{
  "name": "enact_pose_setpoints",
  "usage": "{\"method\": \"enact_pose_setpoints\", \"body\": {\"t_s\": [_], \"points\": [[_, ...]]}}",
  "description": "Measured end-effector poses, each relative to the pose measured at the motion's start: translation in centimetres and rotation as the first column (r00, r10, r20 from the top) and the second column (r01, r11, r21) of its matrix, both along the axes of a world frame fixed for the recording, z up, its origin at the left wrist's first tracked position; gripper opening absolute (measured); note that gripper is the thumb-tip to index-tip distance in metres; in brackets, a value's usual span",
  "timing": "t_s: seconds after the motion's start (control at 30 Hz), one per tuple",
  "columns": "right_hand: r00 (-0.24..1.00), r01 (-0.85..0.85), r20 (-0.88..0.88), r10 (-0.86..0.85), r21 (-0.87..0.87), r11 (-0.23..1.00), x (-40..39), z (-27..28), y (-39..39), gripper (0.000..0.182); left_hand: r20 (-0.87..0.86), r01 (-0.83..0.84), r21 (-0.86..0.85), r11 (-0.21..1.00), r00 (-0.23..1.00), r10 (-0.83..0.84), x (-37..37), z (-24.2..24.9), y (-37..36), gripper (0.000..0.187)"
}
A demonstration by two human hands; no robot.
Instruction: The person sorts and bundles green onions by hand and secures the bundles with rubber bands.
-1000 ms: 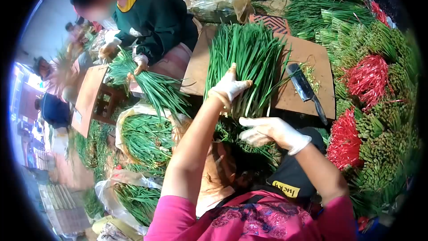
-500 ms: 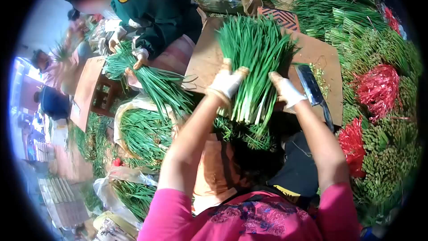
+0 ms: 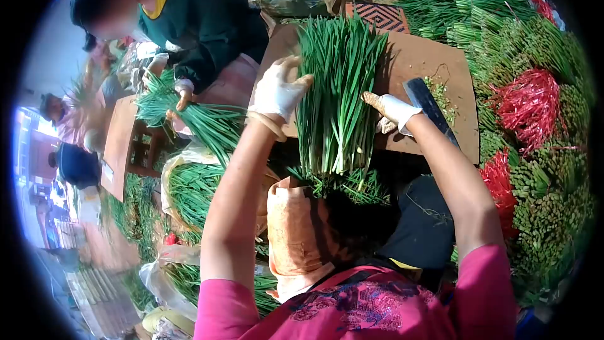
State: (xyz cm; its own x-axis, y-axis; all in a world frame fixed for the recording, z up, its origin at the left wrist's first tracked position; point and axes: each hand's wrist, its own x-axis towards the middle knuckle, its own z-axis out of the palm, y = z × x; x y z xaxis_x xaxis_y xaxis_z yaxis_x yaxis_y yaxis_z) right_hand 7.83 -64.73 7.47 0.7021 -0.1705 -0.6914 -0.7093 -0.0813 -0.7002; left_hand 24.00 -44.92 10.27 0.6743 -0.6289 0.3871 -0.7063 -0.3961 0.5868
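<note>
A loose bundle of garlic chives (image 3: 340,88) lies on the brown board (image 3: 434,56), pale stem ends towards me and overhanging the near edge. Beside its left side, my left hand (image 3: 281,88), in a white glove with stained fingers, has thumb and fingers apart. My right hand (image 3: 391,111), gloved the same way, is at the lower right of the bundle with fingers stretched out towards the stems; its lower fingers are partly hidden. Neither hand grips the chives. A dark-bladed cleaver (image 3: 428,107) lies just beyond my right hand, its handle hidden behind my forearm.
To the left a co-worker in a dark green top (image 3: 217,19) holds another chive bunch (image 3: 204,126). Open bags of greens (image 3: 195,182) stand below. On the right are stacked bundles (image 3: 547,208) and red plastic ties (image 3: 531,104). Trimmings (image 3: 440,97) lie near the cleaver.
Both hands have let go of the bundle and moved apart from it, the left one up and leftward. The chives now lie straighter and flatter on the board. The view has shifted slightly.
</note>
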Motion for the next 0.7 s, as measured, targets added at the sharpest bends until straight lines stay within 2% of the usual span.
{"method": "enact_pose_setpoints", "body": {"t_s": [0.03, 0.07, 0.1, 0.13, 0.2, 0.23, 0.27, 0.33, 0.37, 0.4, 0.47, 0.5, 0.53, 0.57, 0.6, 0.63, 0.67, 0.7], "points": [[0.998, 0.058, 0.009, -0.058, 0.033, 0.998, 0.3, -1.3, -0.4, 0.084, 0.187, 0.169, -0.072, 0.983, 0.970, -0.153, -0.6, 0.8, -1.3, 0.031], [0.993, 0.117, 0.016, -0.118, 0.064, 0.991, 0.4, -2.7, -0.9, 0.084, 0.212, 0.329, -0.035, 0.944, 0.925, -0.315, -2.3, 2.2, -2.3, 0.026], [0.994, 0.087, 0.052, -0.098, 0.181, 0.980, 0.1, -4.2, -2.0, 0.081, 0.233, 0.468, 0.074, 0.881, 0.851, -0.471, -3.7, 2.7, -3.4, 0.023], [0.980, 0.122, 0.142, -0.139, 0.119, 0.985, -0.5, -5.2, -2.1, 0.071, 0.236, 0.589, 0.182, 0.787, 0.751, -0.617, -5.0, 2.6, -4.4, 0.021], [0.978, 0.180, 0.071, -0.196, 0.191, 0.965, -1.0, -5.2, -2.5, 0.058, 0.242, 0.682, 0.361, 0.636, 0.590, -0.770, -7.2, 0.4, -5.2, 0.019], [0.962, 0.219, 0.106, -0.250, 0.246, 0.944, -1.2, -6.2, -2.4, 0.040, 0.219, 0.575, 0.573, 0.583, 0.579, -0.786, -7.5, -1.5, -5.3, 0.020], [0.971, 0.212, 0.051, -0.232, 0.258, 0.943, -1.1, -5.7, -2.3, 0.025, 0.183, 0.449, 0.715, 0.536, 0.620, -0.763, -7.3, -2.1, -5.3, 0.020], [0.977, 0.116, 0.151, -0.150, 0.212, 0.970, -0.9, -8.0, -3.5, 0.015, 0.171, 0.515, 0.592, 0.619, 0.671, -0.722, -6.5, -3.9, -4.9, 0.019], [0.973, 0.075, 0.202, -0.112, 0.182, 0.980, -0.8, -8.3, -4.0, 0.012, 0.194, 0.496, 0.584, 0.642, 0.683, -0.704, -6.9, -3.6, -4.7, 0.019], [0.947, 0.182, 0.231, -0.225, 0.194, 0.964, 0.0, -8.7, -4.3, 0.011, 0.230, 0.454, 0.610, 0.650, 0.683, -0.693, -7.2, -3.9, -4.7, 0.026], [0.813, 0.433, 0.250, -0.526, 0.345, 0.833, 0.9, -6.6, -3.9, 0.009, 0.365, 0.439, 0.530, 0.726, 0.654, -0.662, -8.5, -2.6, -4.7, 0.036], [0.858, 0.430, 0.204, -0.472, 0.216, 0.876, 1.5, -4.3, -3.5, 0.009, 0.371, 0.516, 0.489, 0.703, 0.607, -0.703, -8.6, -2.7, -4.8, 0.040], [0.894, 0.417, 0.143, -0.426, 0.086, 0.905, 1.8, -2.3, -3.0, 0.009, 0.380, 0.592, 0.447, 0.671, 0.553, -0.742, -8.7, -2.7, -5.0, 0.043], [0.854, 0.441, 0.208, -0.478, 0.200, 0.875, 2.7, -5.5, -3.2, 0.010, 0.327, 0.647, 0.472, 0.599, 0.502, -0.800, -8.8, -2.4, -5.1, 0.043], [0.806, 0.445, 0.268, -0.528, 0.312, 0.839, 3.9, -10.4, -3.9, 0.011, 0.158, 0.693, 0.536, 0.482, 0.478, -0.864, -8.5, -3.3, -5.2, 0.041], [0.838, 0.365, 0.407, -0.363, 0.075, 0.928, 4.4, -13.1, -4.5, 0.012, 0.113, 0.616, 0.666, 0.420, 0.474, -0.873, -8.7, -3.4, -5.2, 0.040], [0.844, 0.350, 0.418, -0.336, 0.045, 0.936, 4.1, -12.8, -4.8, 0.015, 0.069, 0.523, 0.778, 0.348, 0.479, -0.875, -8.8, -3.6, -5.4, 0.041], [0.849, 0.336, 0.427, -0.309, 0.014, 0.942, 3.8, -12.6, -5.1, 0.017, 0.022, 0.490, 0.820, 0.297, 0.491, -0.871, -8.8, -3.9, -5.5, 0.041]]}}
